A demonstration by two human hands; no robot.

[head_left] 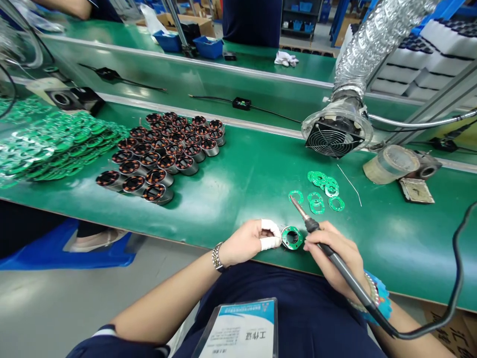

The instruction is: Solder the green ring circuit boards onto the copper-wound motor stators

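Observation:
My left hand (253,241), with white tape on its finger and thumb, pinches the left side of a motor stator (285,247) near the table's front edge. A green ring-shaped circuit board (292,237) lies on top of that stator. My right hand (337,253) is closed around a soldering iron (323,243), whose tip points up and left, above a loose ring board (296,197). Its black cable runs down over my right forearm. Beyond the iron lie several more green ring boards (323,182), some overlapping.
Rows of copper-wound stators (160,149) stand left of centre, beside stacked green circuit board panels (55,144). A fan on a foil duct (331,139) hangs at the right. Near it are a solder wire (349,185) and a cloudy container (389,165). Another person (251,22) stands beyond the bench.

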